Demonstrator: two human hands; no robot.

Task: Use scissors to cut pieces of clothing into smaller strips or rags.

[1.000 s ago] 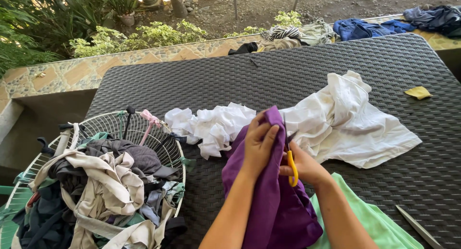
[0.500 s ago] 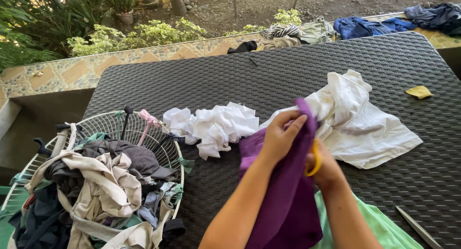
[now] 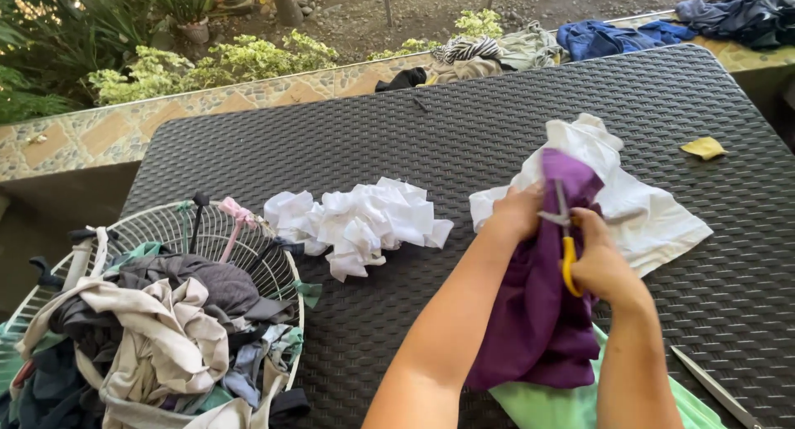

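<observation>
Two hands work over dark woven table [image 3: 348, 131]; purple cloth [image 3: 538, 313], soft and crumpled, has shifted right, hanging lengthwise toward the person. Left hand [image 3: 517, 214] pinches its top. Right hand [image 3: 603, 267] now grips yellow-handled scissors [image 3: 565, 238], blades pointing up-away.

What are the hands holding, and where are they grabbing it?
The right hand grips scissors by their yellow handle. The left hand pinches the purple cloth at its upper edge, beside the blades.

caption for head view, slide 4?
Left hand grips purple cloth; right hand works yellow-handled scissors on it over dark table.
</observation>
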